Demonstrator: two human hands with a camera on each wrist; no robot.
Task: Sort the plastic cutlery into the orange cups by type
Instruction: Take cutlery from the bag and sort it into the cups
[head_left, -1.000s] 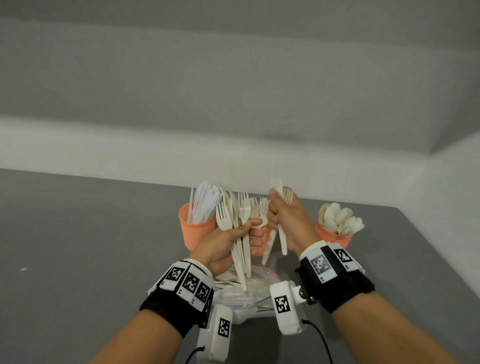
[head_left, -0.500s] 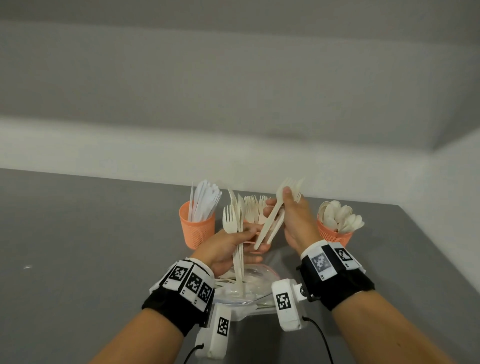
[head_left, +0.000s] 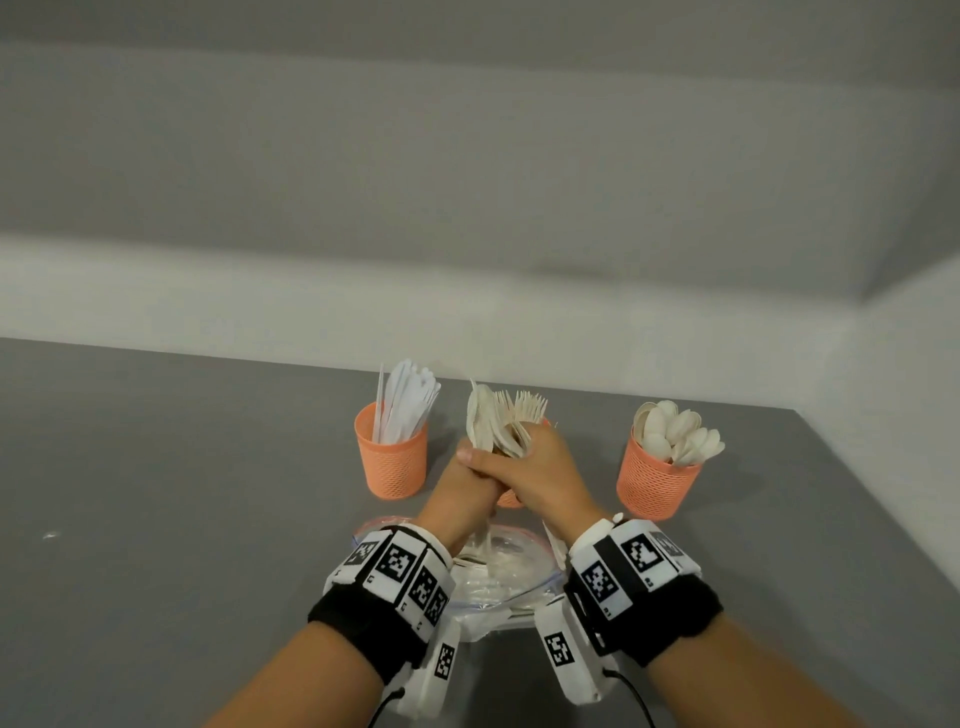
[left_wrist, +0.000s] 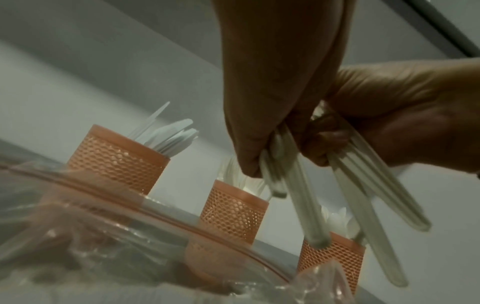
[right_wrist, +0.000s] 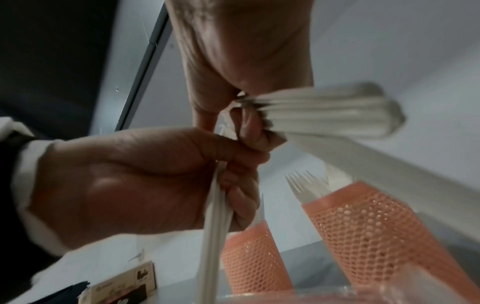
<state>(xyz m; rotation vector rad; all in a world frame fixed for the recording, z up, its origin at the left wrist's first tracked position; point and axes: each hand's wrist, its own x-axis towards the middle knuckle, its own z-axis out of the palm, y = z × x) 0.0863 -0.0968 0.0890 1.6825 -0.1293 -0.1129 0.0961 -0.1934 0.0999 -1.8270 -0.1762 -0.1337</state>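
Note:
Three orange mesh cups stand in a row in the head view: the left cup (head_left: 392, 457) holds white knives, the middle cup (head_left: 510, 500) holds forks and is mostly hidden behind my hands, and the right cup (head_left: 657, 486) holds spoons. In front of the middle cup my left hand (head_left: 460, 493) and right hand (head_left: 540, 475) are pressed together, both gripping a bundle of cream forks (head_left: 501, 428) with the tines up. In the wrist views the left hand (left_wrist: 262, 123) curls round fork handles (left_wrist: 306, 205), and the right hand (right_wrist: 241, 107) pinches another sheaf of handles (right_wrist: 324, 115).
A clear plastic zip bag (head_left: 501, 574) with more cutlery lies on the grey table (head_left: 182, 493) just under my wrists. The table's right edge (head_left: 883, 525) runs close past the spoon cup. A pale wall rises behind the cups.
My right hand moved left and brought its forks against the bundle in my left hand. Both hands now clasp together and sit lower, in front of the middle cup.

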